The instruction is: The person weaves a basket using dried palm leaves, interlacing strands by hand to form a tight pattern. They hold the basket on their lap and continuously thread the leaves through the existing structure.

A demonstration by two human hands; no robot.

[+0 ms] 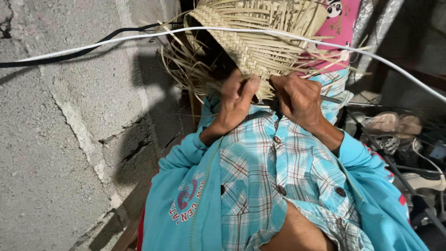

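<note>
Two bare hands work the lower edge of a half-woven straw basket [260, 42], held up against the person's chest. The left hand [237, 100] pinches loose strips between thumb and fingers; the right hand [297, 97] is closed around the woven rim. By the look of it, plaiting is underway, and the free strips [186, 69] need tucking tightly. A grey block wall [69, 139] stands alongside, with white [139, 38] and black cables [55, 58] crossing overhead.

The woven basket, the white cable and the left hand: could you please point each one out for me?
Woven basket [253, 44], head view, on its plaited side wall.
White cable [139, 36], head view, on the stretch left of the basket.
Left hand [237, 100], head view, on the back of the hand.
</note>
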